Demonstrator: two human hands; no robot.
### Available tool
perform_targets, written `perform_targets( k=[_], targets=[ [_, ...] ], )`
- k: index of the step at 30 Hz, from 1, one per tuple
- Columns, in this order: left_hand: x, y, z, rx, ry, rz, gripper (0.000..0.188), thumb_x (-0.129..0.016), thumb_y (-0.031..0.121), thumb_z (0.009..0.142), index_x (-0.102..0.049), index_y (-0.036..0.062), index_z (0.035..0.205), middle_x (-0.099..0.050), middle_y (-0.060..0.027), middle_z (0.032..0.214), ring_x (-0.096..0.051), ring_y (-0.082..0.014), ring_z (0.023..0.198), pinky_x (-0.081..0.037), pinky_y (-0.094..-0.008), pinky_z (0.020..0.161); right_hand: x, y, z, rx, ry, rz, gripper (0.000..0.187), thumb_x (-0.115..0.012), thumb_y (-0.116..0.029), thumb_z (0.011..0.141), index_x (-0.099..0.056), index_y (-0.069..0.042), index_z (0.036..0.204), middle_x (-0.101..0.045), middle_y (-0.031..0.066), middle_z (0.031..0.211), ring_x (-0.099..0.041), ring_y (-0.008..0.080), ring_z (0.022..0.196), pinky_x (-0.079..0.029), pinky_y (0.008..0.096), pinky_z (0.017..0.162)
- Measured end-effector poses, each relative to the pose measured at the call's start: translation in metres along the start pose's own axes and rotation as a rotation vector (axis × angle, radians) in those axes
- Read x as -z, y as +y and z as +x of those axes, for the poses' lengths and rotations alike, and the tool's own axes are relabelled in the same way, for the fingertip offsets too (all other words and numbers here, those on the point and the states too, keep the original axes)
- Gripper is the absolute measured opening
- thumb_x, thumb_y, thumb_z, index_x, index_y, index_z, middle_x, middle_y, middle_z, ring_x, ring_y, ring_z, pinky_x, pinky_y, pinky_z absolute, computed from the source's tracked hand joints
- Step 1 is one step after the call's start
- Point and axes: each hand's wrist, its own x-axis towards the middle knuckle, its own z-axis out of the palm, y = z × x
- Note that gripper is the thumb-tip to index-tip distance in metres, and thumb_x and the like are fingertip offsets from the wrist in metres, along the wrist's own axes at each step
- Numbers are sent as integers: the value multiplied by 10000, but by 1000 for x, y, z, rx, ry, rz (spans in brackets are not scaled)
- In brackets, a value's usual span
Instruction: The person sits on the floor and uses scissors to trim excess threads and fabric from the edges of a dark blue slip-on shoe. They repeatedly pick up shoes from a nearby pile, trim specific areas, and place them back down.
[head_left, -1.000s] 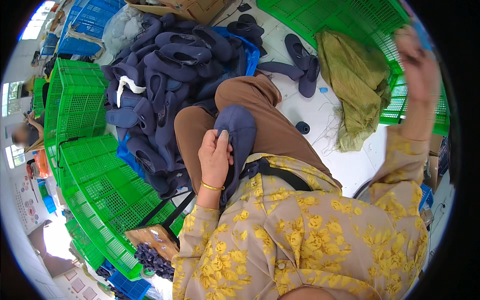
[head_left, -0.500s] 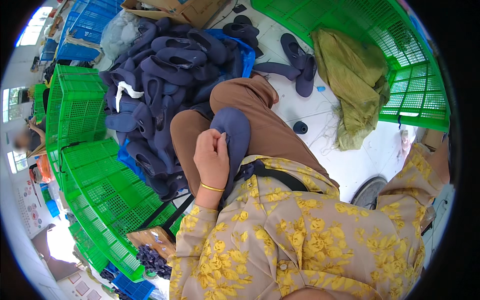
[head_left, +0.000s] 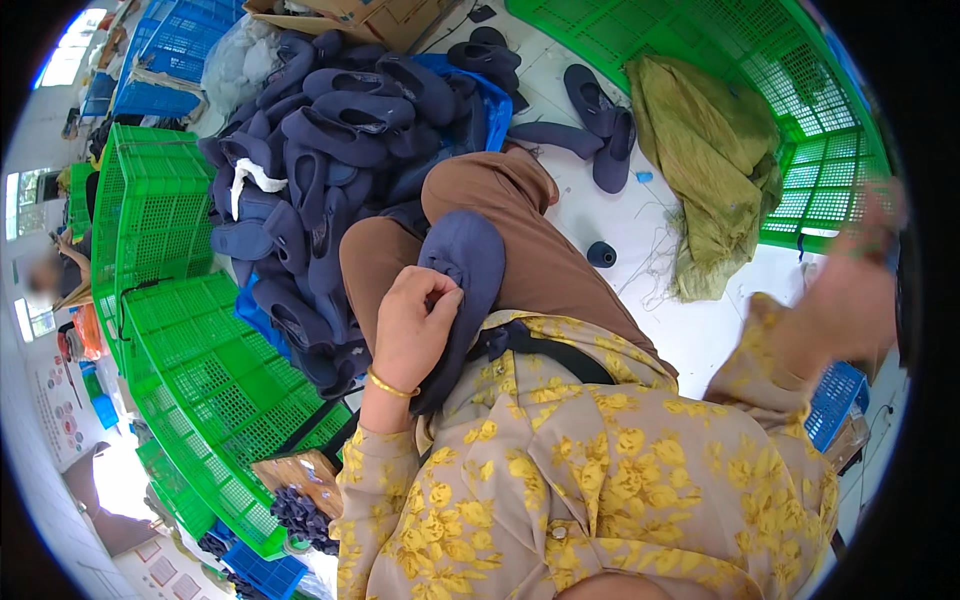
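Observation:
My left hand [head_left: 408, 318] is closed in a pinch on the edge of a navy cloth shoe [head_left: 474, 245], which rests across my lap. Thumb and fingertips press together where its fabric is gathered. A gold bangle [head_left: 392, 385] circles that wrist. Out at the far right, my right hand [head_left: 852, 290] is raised away from the shoe and smeared by motion, so its fingers and anything in them cannot be made out. A large heap of similar navy shoes [head_left: 335, 150] lies beyond my knees to the left.
Green plastic crates [head_left: 200, 370] line the left side, and a big green crate [head_left: 835, 185] stands at the upper right. Beside it lies an olive sack [head_left: 700, 170]. A dark thread spool [head_left: 602, 254] and a few loose shoes [head_left: 612, 150] are on the white floor.
My right arm has swung up, bringing the blurred right hand into view at the right. My left hand keeps its pinch on the shoe, which has shifted slightly.

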Motion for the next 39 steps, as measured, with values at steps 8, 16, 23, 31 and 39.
perform_targets(
  k=[8, 16, 23, 31, 39],
  targets=[
    [17, -10, -16, 168, -153, -447, 63, -583, 26, 897, -566, 37, 957, -586, -31, 1074, -534, -94, 884, -440, -221, 803, -107, -92, -151, 70, -1293, 965, 388, -553, 29, 715, -638, -144, 1051, -600, 88, 835, -611, 297, 807, -488, 381, 689],
    [10, -19, -12, 222, -176, -669, 50, -543, 65, 930, -556, 47, 975, -609, -47, 1055, -542, -107, 895, -446, -243, 809, -120, -99, -152, 4, -1461, 1068, 95, -639, -147, 803, -599, -94, 872, -547, 91, 771, -565, 297, 725, -407, 400, 608],
    [13, -32, -12, 331, -135, -950, 45, -540, 93, 944, -559, 76, 982, -625, -119, 1105, -571, -156, 954, -452, -257, 804, -123, -80, -161, -1382, -1195, 1411, 126, -556, -158, 943, -588, -46, 990, -591, 33, 774, -464, 87, 510, -358, 229, 468],
    [26, -42, -12, 347, -242, -1236, 77, -540, 135, 943, -544, 88, 1005, -577, -179, 1224, -556, -219, 1071, -432, -323, 885, -134, 156, -233, -2014, 22, 843, 58, -420, 19, 909, -436, 8, 855, -377, 58, 660, -385, 151, 558, -536, 519, 799],
    [2, -28, 4, 448, 100, -938, 310, -674, 34, 829, -426, 120, 664, -621, -60, 864, -572, -105, 716, -470, -235, 668, -86, 155, -226, -1627, -135, 590, 30, -455, -35, 947, -457, -5, 947, -425, 57, 695, -453, 158, 588, -567, 517, 792]
  ],
)
